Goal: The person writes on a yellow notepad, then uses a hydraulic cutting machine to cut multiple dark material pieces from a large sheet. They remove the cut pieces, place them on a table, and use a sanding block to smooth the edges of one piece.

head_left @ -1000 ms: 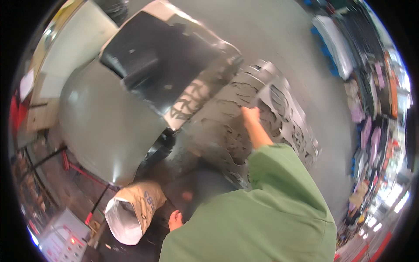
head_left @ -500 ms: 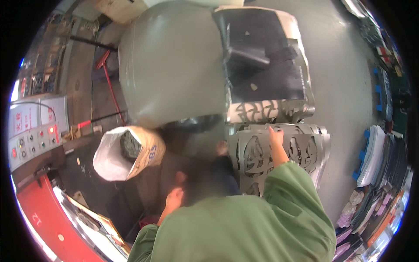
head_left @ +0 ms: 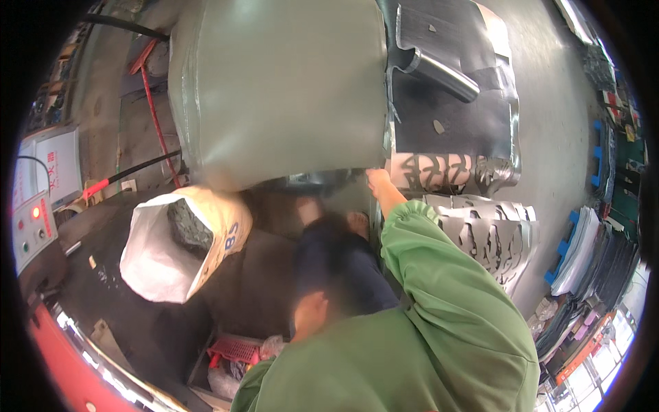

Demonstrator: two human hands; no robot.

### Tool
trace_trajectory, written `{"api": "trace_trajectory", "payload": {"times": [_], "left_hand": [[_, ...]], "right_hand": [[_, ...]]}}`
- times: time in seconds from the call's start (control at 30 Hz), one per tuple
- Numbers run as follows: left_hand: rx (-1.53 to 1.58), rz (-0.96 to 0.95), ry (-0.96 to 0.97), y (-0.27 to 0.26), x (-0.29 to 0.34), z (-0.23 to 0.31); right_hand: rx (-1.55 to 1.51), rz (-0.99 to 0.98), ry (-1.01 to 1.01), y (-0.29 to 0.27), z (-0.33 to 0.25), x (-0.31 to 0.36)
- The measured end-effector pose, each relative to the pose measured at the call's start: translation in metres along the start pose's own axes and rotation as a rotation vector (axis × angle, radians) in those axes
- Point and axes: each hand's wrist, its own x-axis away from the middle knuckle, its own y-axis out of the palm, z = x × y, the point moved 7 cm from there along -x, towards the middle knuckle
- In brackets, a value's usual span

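My right hand (head_left: 377, 182) reaches forward to the near right corner of a large smooth grey-green sheet (head_left: 281, 89). Its fingers are closed at the sheet's edge and seem to pinch it. Low over my lap is my left hand (head_left: 310, 314), blurred, with its fingers hard to make out and nothing visible in it. Under my right forearm and beside it lie stacked grey sheets with cut-out shapes (head_left: 484, 237). Beyond them is a dark sheet (head_left: 439, 41) with a rolled dark piece (head_left: 446, 77) on top.
An open white and tan sack (head_left: 161, 257) with grey scraps inside stands at the left. Below it is a box with a red basket (head_left: 237, 349). A control panel (head_left: 36, 223) and a red-headed long-handled tool (head_left: 152, 103) are further left. Stacked sheets (head_left: 580, 250) line the right.
My right hand has left the cut-out sheets and moved left and forward to the grey-green sheet's corner. My left hand has shifted right over my lap. The view has shifted.
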Motion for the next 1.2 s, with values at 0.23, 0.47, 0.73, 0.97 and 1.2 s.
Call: {"api": "trace_trajectory", "payload": {"times": [0.23, 0.47, 0.73, 0.97, 1.2], "left_hand": [[-0.142, -0.036, -0.033, -0.028, -0.026, -0.017], [-0.1, 0.028, -0.008, -0.05, -0.031, -0.018], [-0.059, 0.097, 0.048, -0.068, -0.032, -0.032], [-0.014, -0.043, 0.016, -0.066, -0.045, -0.048], [0.466, 0.032, -0.202, -0.133, -0.117, -0.077]], "right_hand": [[-0.715, 0.092, 0.137, 0.011, -0.001, -0.034], [-0.545, 0.261, 0.114, -0.01, 0.006, -0.03], [-0.019, 0.203, 0.059, -0.028, -0.011, -0.037], [0.646, -0.002, -0.689, 0.017, -0.267, 0.179], [0.171, -0.168, -0.756, -0.006, -0.374, 0.414]]}}
